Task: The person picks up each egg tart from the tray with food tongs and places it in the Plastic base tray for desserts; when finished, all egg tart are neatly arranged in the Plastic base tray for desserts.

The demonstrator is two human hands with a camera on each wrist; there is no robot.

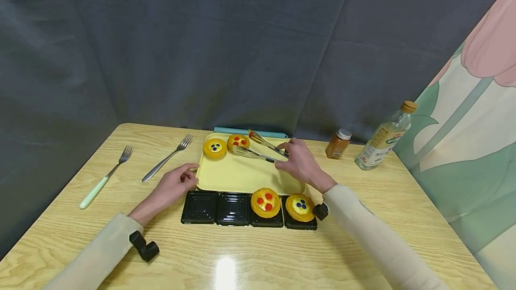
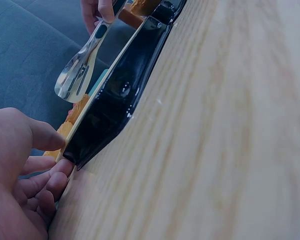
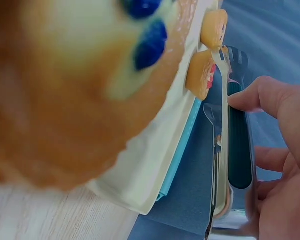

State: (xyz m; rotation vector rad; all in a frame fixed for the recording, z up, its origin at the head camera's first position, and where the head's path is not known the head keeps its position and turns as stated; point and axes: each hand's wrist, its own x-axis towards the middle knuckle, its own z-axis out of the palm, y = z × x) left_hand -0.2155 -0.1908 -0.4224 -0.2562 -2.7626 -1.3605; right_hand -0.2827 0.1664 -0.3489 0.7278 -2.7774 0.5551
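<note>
My right hand (image 1: pixel 299 161) grips metal tongs (image 1: pixel 264 143) by their dark handle pads, above the pale yellow tray (image 1: pixel 242 176). The tongs' two ends are spread apart with nothing between them, close to a red-dotted tart (image 1: pixel 238 141) at the tray's back left. Beside that tart sits a blue-dotted tart (image 1: pixel 215 148). My left hand (image 1: pixel 177 185) pinches the tray's left rim near its front corner. In the left wrist view, its fingertips (image 2: pixel 55 142) lie right at the rim, next to the black plastic tray (image 2: pixel 121 90).
The black tray's four-part row carries a red-dotted tart (image 1: pixel 265 202) and a blue-dotted tart (image 1: pixel 300 207) at its right end. Two forks, one green-handled (image 1: pixel 98 187) and one metal (image 1: pixel 167 158), lie left. A spice jar (image 1: pixel 338 143) and glass bottle (image 1: pixel 383 140) stand right.
</note>
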